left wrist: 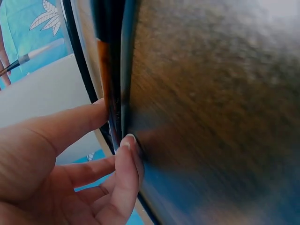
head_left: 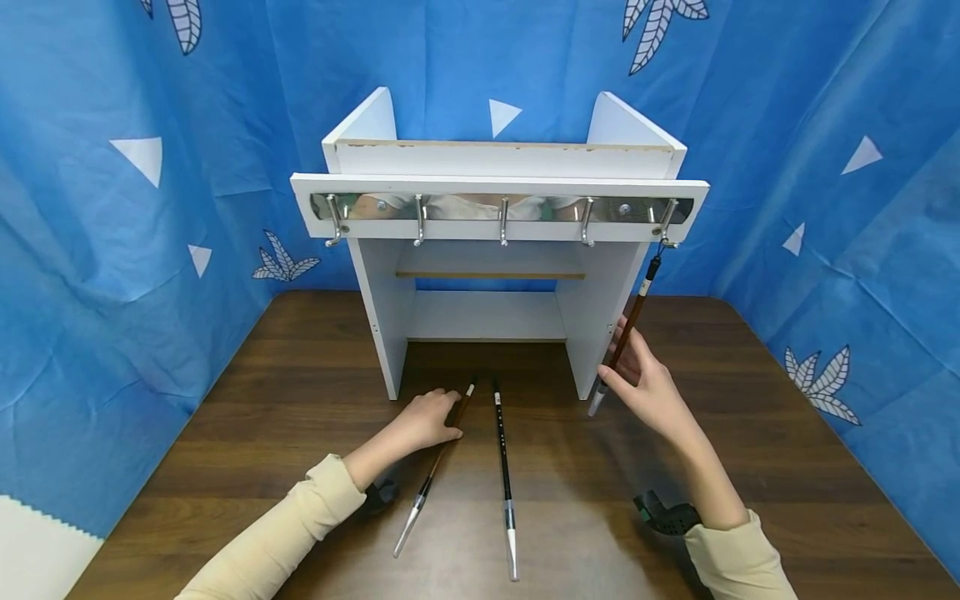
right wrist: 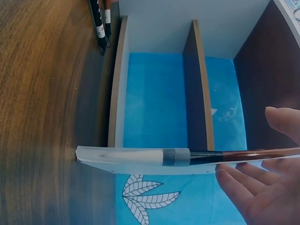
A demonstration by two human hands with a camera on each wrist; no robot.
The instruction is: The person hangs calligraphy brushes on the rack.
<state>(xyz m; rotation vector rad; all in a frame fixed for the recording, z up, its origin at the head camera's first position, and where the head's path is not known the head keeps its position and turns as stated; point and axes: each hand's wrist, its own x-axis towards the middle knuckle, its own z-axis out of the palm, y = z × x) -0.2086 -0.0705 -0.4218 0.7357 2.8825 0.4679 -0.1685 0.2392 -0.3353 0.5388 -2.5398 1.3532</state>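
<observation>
Lettering [head_left: 502, 422] on black brush [head_left: 506, 471] illegible; right hand [head_left: 654, 393] loose, left hand [head_left: 424, 421] grip unclear

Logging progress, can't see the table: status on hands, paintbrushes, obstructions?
Left hand at lying brown-handled paintbrush, grip unclear. Right hand open at hanging brown-handled paintbrush, looped on rightmost hook. Black-handled paintbrush untouched. No obstruction evident.
</observation>
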